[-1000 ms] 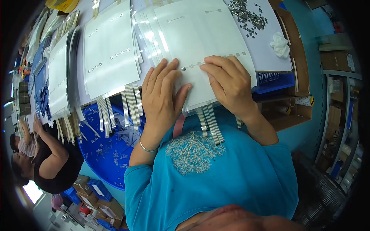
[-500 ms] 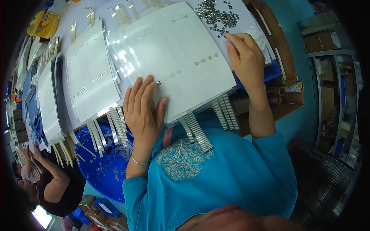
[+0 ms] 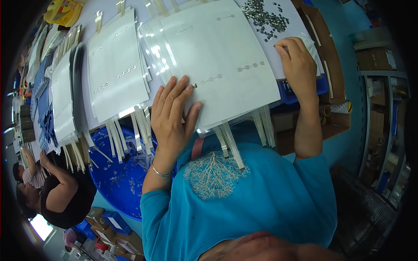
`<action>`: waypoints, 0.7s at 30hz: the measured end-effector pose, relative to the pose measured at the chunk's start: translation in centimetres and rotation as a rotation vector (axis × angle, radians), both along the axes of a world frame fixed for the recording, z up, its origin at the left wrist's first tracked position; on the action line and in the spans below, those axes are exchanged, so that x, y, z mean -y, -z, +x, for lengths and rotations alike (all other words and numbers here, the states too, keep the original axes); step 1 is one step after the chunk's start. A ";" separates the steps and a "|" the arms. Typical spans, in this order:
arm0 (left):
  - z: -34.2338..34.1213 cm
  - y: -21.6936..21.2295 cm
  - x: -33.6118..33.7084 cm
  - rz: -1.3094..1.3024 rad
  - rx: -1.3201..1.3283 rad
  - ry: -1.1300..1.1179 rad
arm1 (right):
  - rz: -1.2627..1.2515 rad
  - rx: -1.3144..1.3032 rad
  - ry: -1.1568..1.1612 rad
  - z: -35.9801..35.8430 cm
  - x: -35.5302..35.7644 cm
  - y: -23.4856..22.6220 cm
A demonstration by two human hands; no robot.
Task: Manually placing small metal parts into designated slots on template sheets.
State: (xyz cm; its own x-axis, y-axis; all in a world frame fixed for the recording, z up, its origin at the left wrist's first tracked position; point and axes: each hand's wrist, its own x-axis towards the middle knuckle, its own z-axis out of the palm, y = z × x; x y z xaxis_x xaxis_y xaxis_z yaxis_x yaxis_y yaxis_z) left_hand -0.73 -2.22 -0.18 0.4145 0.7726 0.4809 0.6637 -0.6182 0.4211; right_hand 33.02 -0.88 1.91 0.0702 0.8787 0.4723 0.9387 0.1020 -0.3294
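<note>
My left hand (image 3: 170, 119) lies flat with fingers stretched over the left edge of a stack of whitish plastic sheets (image 3: 217, 48) with printed silver traces. Just beyond its index fingertip, a small metal piece (image 3: 194, 86) sits at the end of a trace. Flat striped ribbon tails (image 3: 230, 145) hang from the stack's near edge, against my shirt. To the right of the stack, my right hand (image 3: 299, 61) pinches thumb and forefinger together; a tiny dark bit at their tips looks like a metal piece. Beyond those fingers lies a loose heap of small metal pieces (image 3: 265, 19).
More sheet stacks (image 3: 117, 74) with ribbon tails stand to the left. Below the table edge is a blue tub (image 3: 113, 182) holding scraps. A cardboard box (image 3: 324, 43) and blue tray (image 3: 322, 85) border the right side. Another person (image 3: 65, 191) sits at far left.
The view has shifted, moving the scene rightward in the picture. My right hand has drawn slightly away from the metal heap, its fingers curled more. My left hand stays on the sheet.
</note>
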 end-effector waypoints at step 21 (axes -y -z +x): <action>0.1 0.6 0.4 0.025 -0.096 -0.046 | -0.083 -0.074 -0.043 0.2 1.4 -1.6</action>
